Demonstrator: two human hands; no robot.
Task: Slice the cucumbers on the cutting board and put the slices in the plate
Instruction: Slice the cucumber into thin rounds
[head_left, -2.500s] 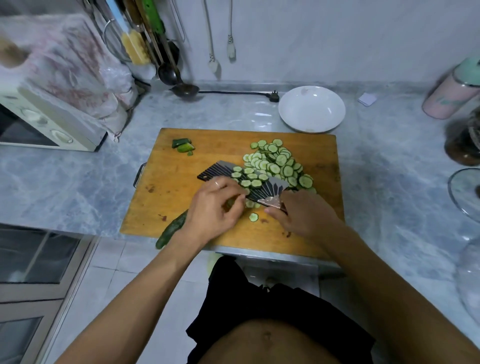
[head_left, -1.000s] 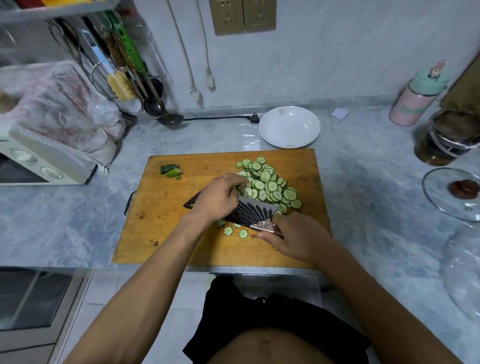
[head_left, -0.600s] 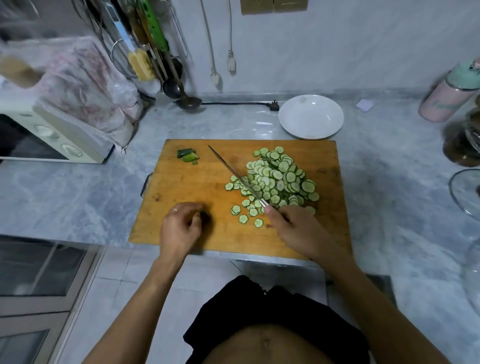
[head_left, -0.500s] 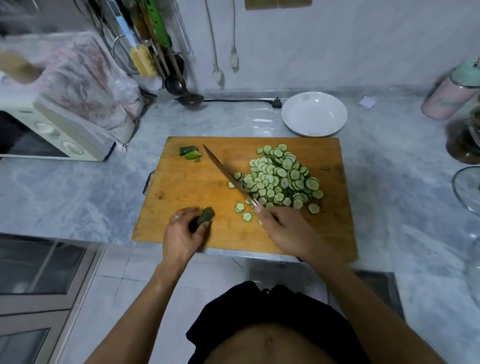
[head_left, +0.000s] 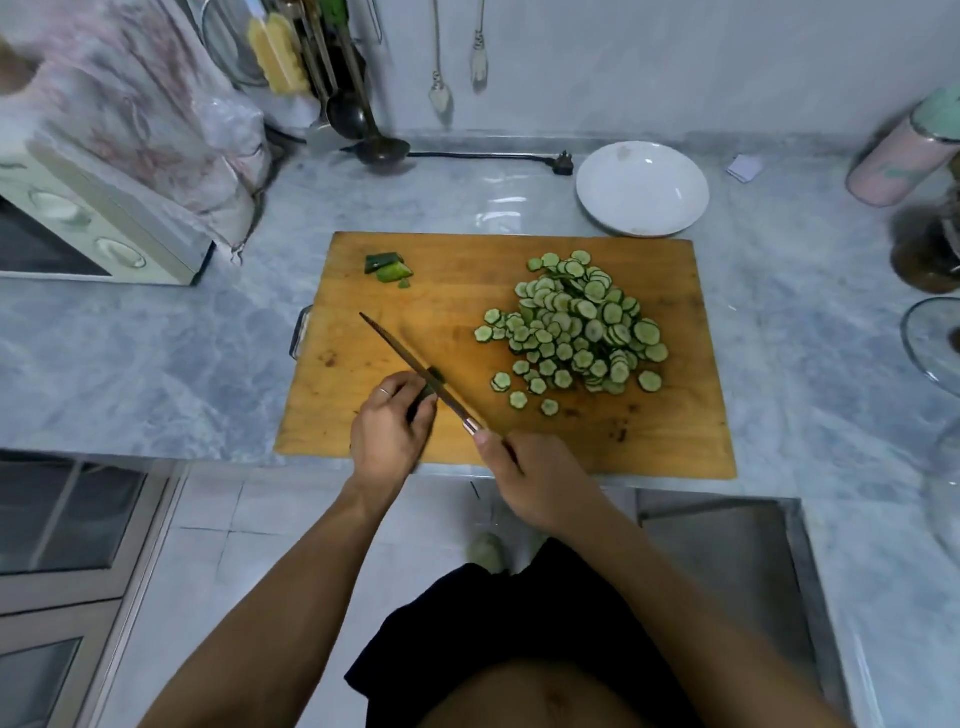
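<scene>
A wooden cutting board (head_left: 467, 291) lies on the grey marble counter. A heap of cucumber slices (head_left: 576, 325) covers its right half. My left hand (head_left: 389, 431) grips a short cucumber piece (head_left: 432, 382) at the board's near left; most of the piece is hidden by my fingers. My right hand (head_left: 535, 478) holds the knife (head_left: 415, 366) by its handle, and the blade rests edge-down across the cucumber's end. A white plate (head_left: 642, 188) with nothing in it stands just beyond the board's far right corner. Cut-off cucumber ends (head_left: 388, 268) lie at the board's far left.
A cream oven (head_left: 88, 228) under a cloth stands at the left. Ladles and utensils (head_left: 353, 104) hang at the back wall, with a power cord (head_left: 488, 155) along it. A pink and green cup (head_left: 909, 150) and a glass lid (head_left: 935, 343) are at the right.
The knife left the slice heap and swung left onto the cucumber piece. My left hand picked up that piece at the board's near edge and set it under the blade.
</scene>
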